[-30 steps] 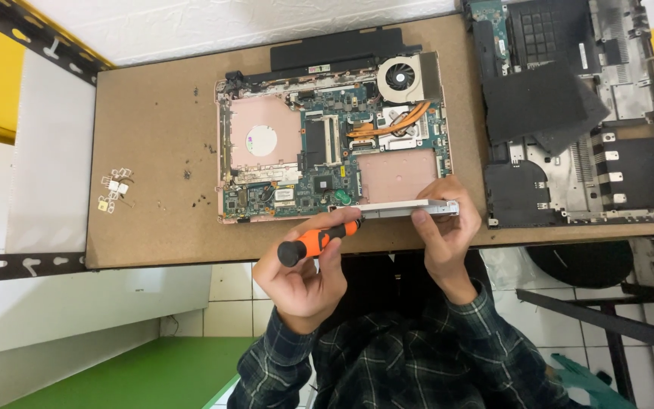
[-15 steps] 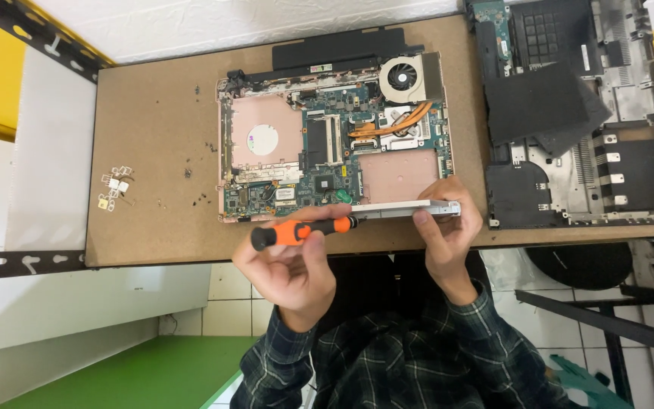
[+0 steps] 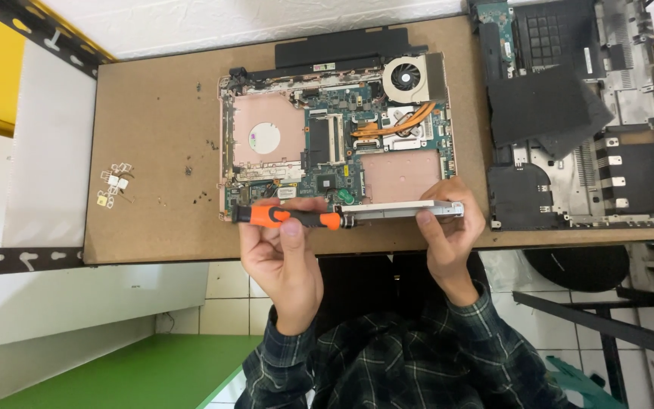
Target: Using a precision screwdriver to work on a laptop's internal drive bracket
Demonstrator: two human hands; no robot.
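Screwdriver [image 3: 289, 218], orange-black handle, level, tip seemingly at silver bracket [image 3: 403, 211]

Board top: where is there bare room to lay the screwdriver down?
Free: the brown board between the loose screws and the open laptop base, and its front strip under the left hand. Crowded: the right end, filled by the second chassis.

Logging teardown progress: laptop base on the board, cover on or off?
Off. The laptop base lies open-topped: motherboard, fan and copper heat pipe exposed. Left hand holds an orange screwdriver at its near edge.
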